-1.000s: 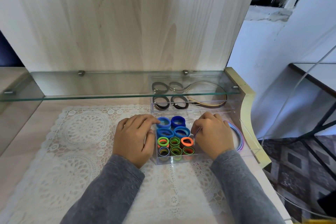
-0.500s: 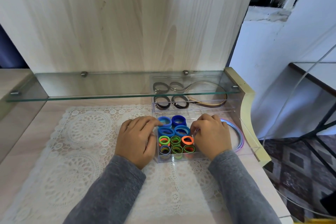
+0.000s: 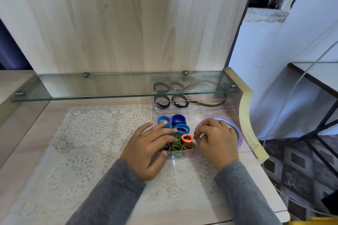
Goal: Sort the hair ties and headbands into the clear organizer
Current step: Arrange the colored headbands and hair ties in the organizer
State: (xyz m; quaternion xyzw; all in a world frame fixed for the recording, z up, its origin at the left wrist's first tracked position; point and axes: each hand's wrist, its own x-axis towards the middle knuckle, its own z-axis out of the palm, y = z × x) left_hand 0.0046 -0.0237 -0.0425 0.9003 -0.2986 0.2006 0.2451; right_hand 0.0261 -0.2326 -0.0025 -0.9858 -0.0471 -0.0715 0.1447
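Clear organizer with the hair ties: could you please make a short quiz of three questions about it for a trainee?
1. True or false: in the organizer, the blue hair ties lie farther from the person than the orange and green hair ties.
2. Where are the pastel headbands?
A) left of the hair ties
B) right of the hair ties, by the right hand
C) outside the organizer
3. Fill in: the ___ hand lays its fingers over the colourful hair ties.
Key: 1 true; 2 B; 3 the left hand.
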